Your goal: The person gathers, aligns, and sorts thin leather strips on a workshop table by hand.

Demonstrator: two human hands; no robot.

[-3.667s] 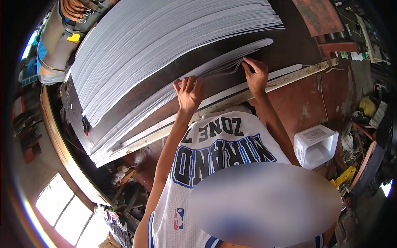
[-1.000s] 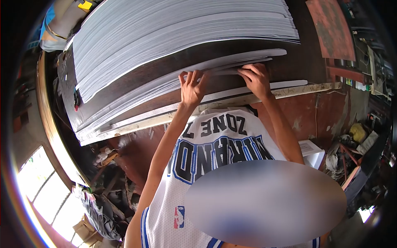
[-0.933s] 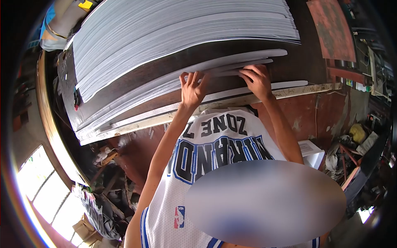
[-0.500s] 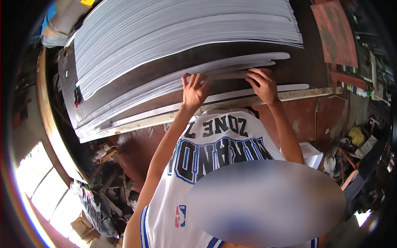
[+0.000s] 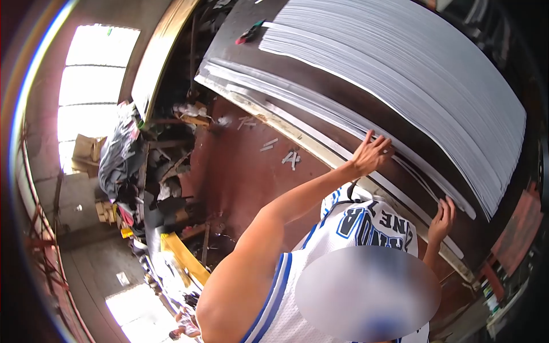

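Observation:
My left hand has its fingers curled over a narrow bundle of long white strips on the dark tabletop. Farther right, my right hand pinches the end of a thin strip that bows between my two hands. Beyond the bundle lies a large fanned stack of white strips. A separate white strip runs along the near edge of the table, close to my body.
The table's pale edge crosses below my hands. A small red and dark tool lies near the far left corner. Small offcuts are on the reddish surface below. Cluttered bags and a yellow item stand left.
The view has turned and shifted left, showing more of the floor side and windows. My hands remain at the strips, with the left now resting over the bundle.

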